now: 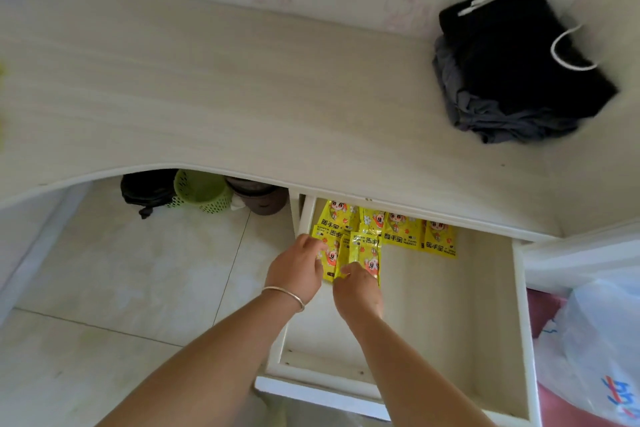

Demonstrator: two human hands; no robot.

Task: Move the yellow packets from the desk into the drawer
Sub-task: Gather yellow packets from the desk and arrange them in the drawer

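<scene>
Both hands inside open drawer [450, 305], at its back left. Left hand [298, 269] and right hand [358, 289] each pinch yellow packets [363, 253]. More packets lie in row along drawer back. Dark clothes [519, 69] on worktop [207, 97], far right.

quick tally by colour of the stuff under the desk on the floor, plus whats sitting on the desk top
Under the desk:
black bag: 1
green basket: 1
brown bin: 1
On the desk:
pile of dark clothes: 1
Total: 4
</scene>
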